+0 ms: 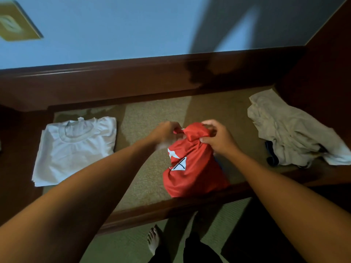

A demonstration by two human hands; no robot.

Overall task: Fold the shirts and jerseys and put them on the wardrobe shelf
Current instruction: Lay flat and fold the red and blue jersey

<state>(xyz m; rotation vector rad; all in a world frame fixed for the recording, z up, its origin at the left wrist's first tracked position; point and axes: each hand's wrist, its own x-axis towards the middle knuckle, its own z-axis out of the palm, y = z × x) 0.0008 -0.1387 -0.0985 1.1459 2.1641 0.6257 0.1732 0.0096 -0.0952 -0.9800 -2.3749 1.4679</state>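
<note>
A red jersey (191, 168) with a white and black emblem lies bunched in the middle of the carpeted shelf (144, 120). My left hand (167, 130) pinches its top edge on the left. My right hand (216, 137) grips the gathered top on the right, fingers curled into the cloth. A folded white shirt (76, 149) lies flat at the shelf's left, collar facing away from me. At the right lies a crumpled beige shirt (288, 133) with a dark blue garment (271, 154) partly showing beneath it.
A dark wooden rim (171, 205) frames the shelf in front, with a wooden back rail (114, 82) and a side panel (322, 73) at the right. Behind is a pale blue wall (114, 25). My bare foot (153, 242) stands on the floor below.
</note>
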